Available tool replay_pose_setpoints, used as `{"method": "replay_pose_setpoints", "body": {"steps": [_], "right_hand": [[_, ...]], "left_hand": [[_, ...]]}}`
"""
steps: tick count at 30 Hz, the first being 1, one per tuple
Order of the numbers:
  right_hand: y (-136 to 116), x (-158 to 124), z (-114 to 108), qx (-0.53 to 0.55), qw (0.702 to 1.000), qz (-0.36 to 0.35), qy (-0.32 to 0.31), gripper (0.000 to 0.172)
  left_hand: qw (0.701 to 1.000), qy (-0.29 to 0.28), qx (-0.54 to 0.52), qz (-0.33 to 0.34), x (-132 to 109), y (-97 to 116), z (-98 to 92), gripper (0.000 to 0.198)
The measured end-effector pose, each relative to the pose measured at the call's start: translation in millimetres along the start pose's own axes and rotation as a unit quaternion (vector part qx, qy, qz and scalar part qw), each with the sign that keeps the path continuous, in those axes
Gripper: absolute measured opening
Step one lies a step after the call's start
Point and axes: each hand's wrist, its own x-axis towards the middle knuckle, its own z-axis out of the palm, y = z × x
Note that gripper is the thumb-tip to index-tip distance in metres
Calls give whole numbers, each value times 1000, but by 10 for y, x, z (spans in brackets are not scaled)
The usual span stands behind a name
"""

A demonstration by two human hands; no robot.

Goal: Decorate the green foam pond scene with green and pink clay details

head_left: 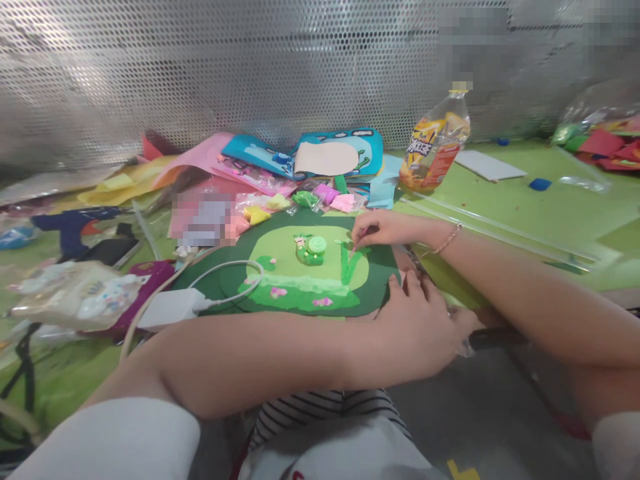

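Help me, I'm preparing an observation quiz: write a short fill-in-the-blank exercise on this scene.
1. The right hand is at the green blade shapes, and a thin ____ circles its wrist.
2. On the dark green board, the figure with a spiral shell is a ____.
3. The left hand is by the board's edge on the person's ____ side.
4. The small flowers on the board's near green strip are coloured ____.

Missing words: bracelet; snail; right; pink.

The right hand is bent closely over green leaves on a dark green board, near a snail figure. The left hand lies at this board's near right edge. Farther back, a bottle stands on the surface.
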Motion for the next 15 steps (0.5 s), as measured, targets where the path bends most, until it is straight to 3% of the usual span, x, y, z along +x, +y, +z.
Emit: {"method": "replay_pose_setpoints", "body": {"steps": [5,15], "right_hand": [[7,-12,-6,-7,1000,8,-11,19],[67,11,-34,-101,991,29,83,19]], "left_hand": [[1000,12,2,0,-4,0,5,29],[1000,7,0,-6,-2,11,23,34]]}}
